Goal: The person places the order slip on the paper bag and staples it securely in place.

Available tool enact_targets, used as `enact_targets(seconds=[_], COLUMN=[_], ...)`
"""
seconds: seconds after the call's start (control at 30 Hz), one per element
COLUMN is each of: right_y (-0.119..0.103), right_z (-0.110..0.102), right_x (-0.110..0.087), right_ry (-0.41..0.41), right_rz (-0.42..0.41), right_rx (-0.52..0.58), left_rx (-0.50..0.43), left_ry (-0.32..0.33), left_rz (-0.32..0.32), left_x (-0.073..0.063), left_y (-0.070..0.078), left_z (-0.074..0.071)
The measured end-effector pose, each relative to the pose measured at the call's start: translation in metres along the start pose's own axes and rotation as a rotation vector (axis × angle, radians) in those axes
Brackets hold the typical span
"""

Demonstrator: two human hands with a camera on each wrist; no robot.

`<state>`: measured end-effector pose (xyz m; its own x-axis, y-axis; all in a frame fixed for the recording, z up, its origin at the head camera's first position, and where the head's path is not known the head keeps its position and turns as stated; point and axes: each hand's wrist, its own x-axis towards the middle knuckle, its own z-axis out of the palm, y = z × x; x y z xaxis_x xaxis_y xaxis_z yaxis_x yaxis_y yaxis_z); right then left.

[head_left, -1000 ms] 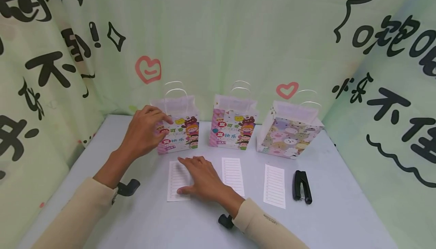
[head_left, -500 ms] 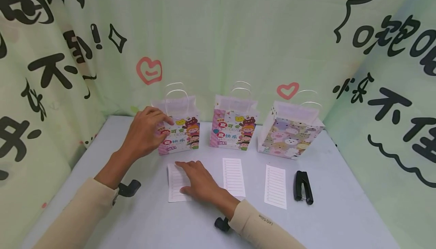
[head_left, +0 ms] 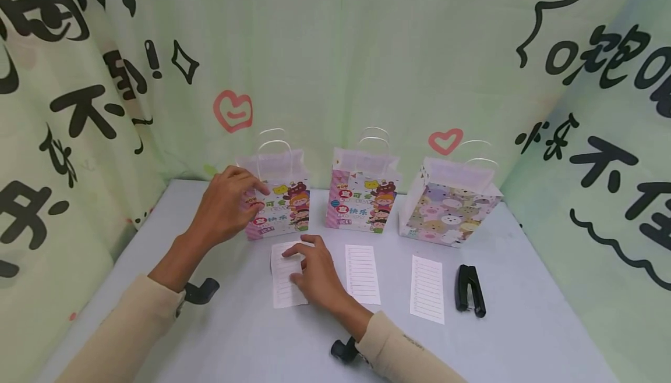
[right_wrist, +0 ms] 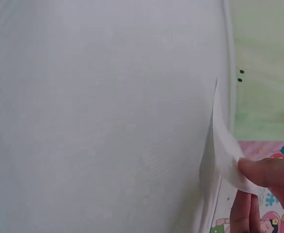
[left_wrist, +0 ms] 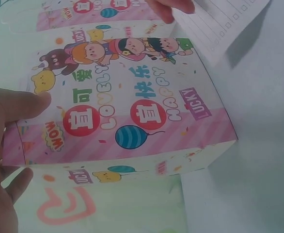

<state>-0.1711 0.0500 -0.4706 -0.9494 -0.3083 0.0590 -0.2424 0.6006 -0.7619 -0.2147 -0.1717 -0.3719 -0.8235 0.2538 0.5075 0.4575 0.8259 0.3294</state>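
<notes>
Leftmost slip [head_left: 285, 293] has shifted rightward, right grip [head_left: 318, 273] pinching it, left grip [head_left: 225, 205] holding bag [head_left: 280, 209].

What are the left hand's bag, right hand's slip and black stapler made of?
Bag: probably smooth printed paper, given its crisp folded edges. Slip: likely thin matte paper, as it curves. Stapler: black, perhaps plastic or painted metal; too small to tell.

We observe the left forearm [head_left: 133, 316] and right forearm [head_left: 401, 342] angled inward; the left hand [head_left: 225, 205] lies farther out, thumb [left_wrist: 28, 105] opposing fingers [left_wrist: 21, 185], while the right hand [head_left: 318, 272] pinches between thumb and fingertips [right_wrist: 240, 213].
</notes>
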Motion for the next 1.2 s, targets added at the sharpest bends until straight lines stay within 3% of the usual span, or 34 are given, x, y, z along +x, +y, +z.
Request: enact_targets(seconds=[0.23, 0.67, 1.2], right_y=[-0.001, -0.008, -0.033], right_z=[-0.008, -0.02, -0.037], right_x=[0.004, 0.008, 0.035], right_ry=[0.045, 0.044, 0.127], right_rz=[0.041, -0.103, -0.153], right_rx=[0.088, 0.144, 0.294], left_rx=[-0.014, -0.07, -0.1], left_ry=[0.004, -0.015, 0.002], left_rz=[-0.001, -0.008, 0.016], left_x=[0.0, -0.001, -0.003], left_y=[0.0, -0.002, -0.004], left_z=[-0.002, -0.005, -0.004])
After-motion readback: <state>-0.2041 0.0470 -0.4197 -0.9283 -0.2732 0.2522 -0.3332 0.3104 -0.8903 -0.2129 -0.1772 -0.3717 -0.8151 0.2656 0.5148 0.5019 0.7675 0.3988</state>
